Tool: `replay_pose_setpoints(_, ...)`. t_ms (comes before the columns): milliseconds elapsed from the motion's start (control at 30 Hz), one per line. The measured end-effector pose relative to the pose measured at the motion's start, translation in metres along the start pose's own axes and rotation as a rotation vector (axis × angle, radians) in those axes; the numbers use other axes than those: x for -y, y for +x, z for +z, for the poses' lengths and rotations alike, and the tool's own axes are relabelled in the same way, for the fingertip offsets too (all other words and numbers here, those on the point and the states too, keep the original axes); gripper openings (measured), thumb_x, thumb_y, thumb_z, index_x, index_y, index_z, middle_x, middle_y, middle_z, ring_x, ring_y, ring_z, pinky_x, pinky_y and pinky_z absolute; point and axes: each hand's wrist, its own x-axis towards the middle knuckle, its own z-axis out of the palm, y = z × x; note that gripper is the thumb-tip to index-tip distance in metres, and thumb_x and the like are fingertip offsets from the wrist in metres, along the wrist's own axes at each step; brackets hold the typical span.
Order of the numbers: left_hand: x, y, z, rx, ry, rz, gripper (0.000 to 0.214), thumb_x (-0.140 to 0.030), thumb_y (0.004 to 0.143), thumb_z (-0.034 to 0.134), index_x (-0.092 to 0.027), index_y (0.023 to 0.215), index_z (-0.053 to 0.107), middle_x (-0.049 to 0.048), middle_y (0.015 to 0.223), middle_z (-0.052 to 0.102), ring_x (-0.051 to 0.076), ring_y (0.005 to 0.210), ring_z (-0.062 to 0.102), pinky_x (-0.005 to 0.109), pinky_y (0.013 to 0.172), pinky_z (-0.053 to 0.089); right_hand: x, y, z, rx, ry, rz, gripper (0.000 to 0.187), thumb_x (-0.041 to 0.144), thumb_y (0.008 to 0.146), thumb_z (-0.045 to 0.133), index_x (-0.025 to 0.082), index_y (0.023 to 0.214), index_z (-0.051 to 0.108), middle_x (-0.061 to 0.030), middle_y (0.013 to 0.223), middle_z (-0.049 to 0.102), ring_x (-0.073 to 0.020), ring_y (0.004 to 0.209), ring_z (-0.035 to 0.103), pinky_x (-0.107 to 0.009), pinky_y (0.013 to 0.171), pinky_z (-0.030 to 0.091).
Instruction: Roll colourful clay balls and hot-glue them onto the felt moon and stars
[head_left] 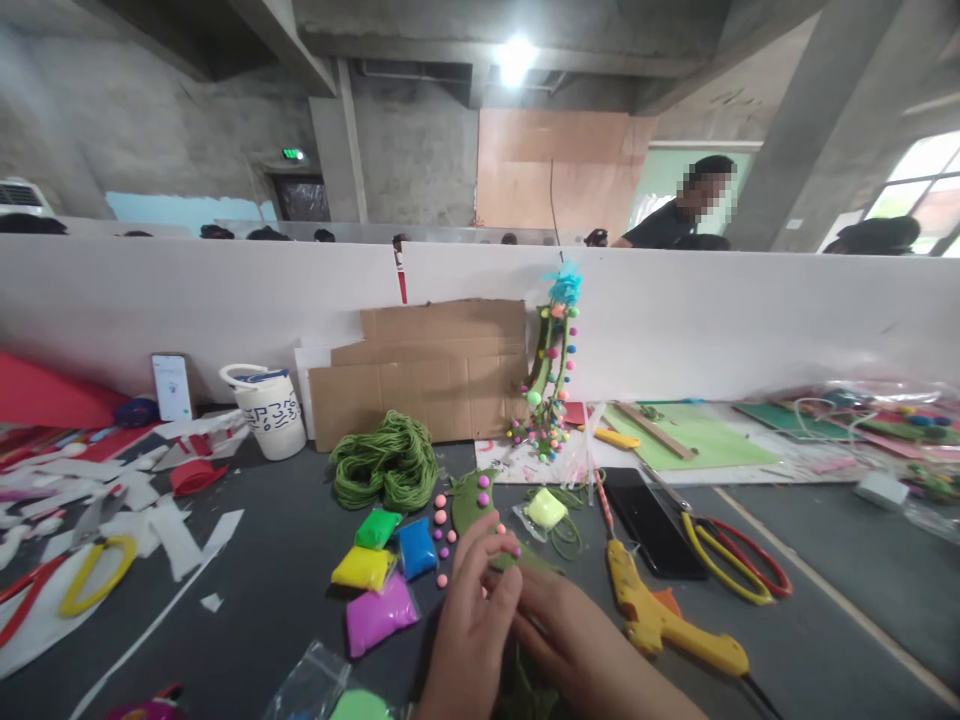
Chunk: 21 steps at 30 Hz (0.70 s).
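My left hand (474, 610) and my right hand (562, 615) press together low in the middle of the view. The fingers of both are bent inward, and whatever lies between them is hidden. Just beyond the fingertips is a flat dark-green strip (471, 510), partly covered by my hands. Small purple balls (484, 498) sit on it, and more pink balls (441, 517) lie in a row along its left side. Left of my hands are packets of soft modelling clay: purple (381, 615), yellow (363, 568), blue (417, 547) and green (376, 528).
A yellow hot glue gun (667, 620), a black phone (654, 525) and scissors (739, 560) lie to the right. Behind are green yarn (386, 460), cardboard (420, 390) and a decorated hanging piece (553, 370). Paper scraps (172, 535) cover the left. A person (679, 210) stands beyond the partition.
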Motion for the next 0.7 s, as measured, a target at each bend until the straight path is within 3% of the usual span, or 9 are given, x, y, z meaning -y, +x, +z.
replay_pose_setpoints(133, -0.002, -0.004, 0.002, -0.005, -0.083, -0.096, 0.034, -0.048, 0.064, 0.072, -0.019, 0.083, 0.067, 0.0169, 0.125, 0.057, 0.032, 0.109, 0.059, 0.039, 0.086, 0.048, -0.01, -0.01, 0.008, -0.042, -0.042, 0.042, 0.02, 0.024, 0.09, 0.049, 0.025, 0.087, 0.068, -0.0047, 0.082, 0.071, -0.0194, 0.075, 0.065, -0.024, 0.069, 0.045)
replay_pose_setpoints(233, -0.016, -0.005, -0.003, 0.051, -0.009, -0.04, 0.029, -0.037, 0.063, 0.074, -0.019, 0.085, 0.067, 0.0158, 0.129, 0.053, 0.032, 0.113, 0.056, 0.036, 0.08, 0.051, -0.024, -0.012, -0.001, -0.136, -0.095, 0.135, 0.025, 0.031, 0.088, 0.05, 0.022, 0.069, 0.064, -0.0065, 0.069, 0.066, -0.022, 0.067, 0.062, -0.028, 0.064, 0.042)
replay_pose_setpoints(333, -0.031, -0.001, -0.009, 0.082, 0.134, -0.027, 0.018, -0.03, 0.069, 0.066, -0.019, 0.083, 0.064, 0.0149, 0.125, 0.055, 0.028, 0.093, 0.065, 0.035, 0.061, 0.056, -0.036, -0.022, -0.018, -0.227, -0.107, 0.239, 0.039, 0.038, 0.092, 0.041, 0.022, 0.059, 0.055, -0.0054, 0.059, 0.059, -0.0216, 0.058, 0.057, -0.03, 0.059, 0.039)
replay_pose_setpoints(367, -0.037, 0.001, -0.011, 0.068, 0.17, -0.028, 0.016, -0.028, 0.069, 0.064, -0.019, 0.083, 0.063, 0.0146, 0.122, 0.056, 0.026, 0.086, 0.066, 0.033, 0.054, 0.055, -0.039, -0.027, -0.023, -0.248, -0.095, 0.264, 0.039, 0.038, 0.093, 0.037, 0.022, 0.062, 0.055, -0.0048, 0.06, 0.059, -0.0214, 0.059, 0.057, -0.03, 0.059, 0.04)
replay_pose_setpoints(400, -0.043, 0.003, -0.014, 0.056, 0.193, -0.009, 0.016, -0.025, 0.067, 0.063, -0.02, 0.083, 0.062, 0.0127, 0.125, 0.053, 0.025, 0.091, 0.065, 0.033, 0.059, 0.055, -0.042, -0.031, -0.026, -0.262, -0.075, 0.282, 0.034, 0.035, 0.093, 0.035, 0.022, 0.071, 0.058, -0.0045, 0.064, 0.06, -0.0212, 0.06, 0.057, -0.029, 0.059, 0.041)
replay_pose_setpoints(467, -0.056, 0.006, -0.018, 0.048, 0.256, 0.036, 0.021, -0.015, 0.06, 0.064, -0.021, 0.081, 0.065, 0.0084, 0.13, 0.05, 0.024, 0.11, 0.056, 0.031, 0.081, 0.051, -0.045, -0.04, -0.028, -0.267, -0.026, 0.287, 0.023, 0.024, 0.089, 0.037, 0.023, 0.1, 0.057, -0.0052, 0.083, 0.064, -0.0201, 0.066, 0.059, -0.03, 0.064, 0.045)
replay_pose_setpoints(533, -0.069, 0.006, -0.023, 0.075, 0.341, 0.043, 0.028, -0.009, 0.056, 0.065, -0.021, 0.081, 0.068, 0.0071, 0.124, 0.055, 0.022, 0.113, 0.054, 0.028, 0.09, 0.044, -0.044, -0.044, -0.024, -0.238, 0.025, 0.257, 0.042, 0.013, 0.082, 0.039, 0.023, 0.122, 0.046, -0.007, 0.105, 0.061, -0.0185, 0.071, 0.06, -0.03, 0.07, 0.047)
replay_pose_setpoints(633, -0.087, -0.002, -0.039, 0.152, 0.478, -0.041, 0.019, -0.017, 0.064, 0.065, -0.02, 0.083, 0.069, 0.0063, 0.083, 0.068, 0.02, 0.076, 0.064, 0.029, 0.071, 0.048, -0.035, -0.046, -0.015, -0.162, 0.083, 0.194, 0.049, 0.011, 0.079, 0.041, 0.023, 0.127, 0.044, -0.0084, 0.116, 0.057, -0.0174, 0.073, 0.061, -0.03, 0.074, 0.049)
replay_pose_setpoints(700, -0.093, -0.009, -0.059, 0.174, 0.661, -0.096, 0.014, -0.026, 0.069, 0.061, -0.02, 0.08, 0.068, 0.0047, 0.074, 0.067, 0.019, 0.062, 0.061, 0.029, 0.062, 0.046, -0.027, -0.047, -0.01, -0.112, 0.109, 0.159, 0.045, 0.013, 0.08, 0.044, 0.023, 0.124, 0.048, -0.0074, 0.116, 0.058, -0.0173, 0.073, 0.062, -0.028, 0.072, 0.049)
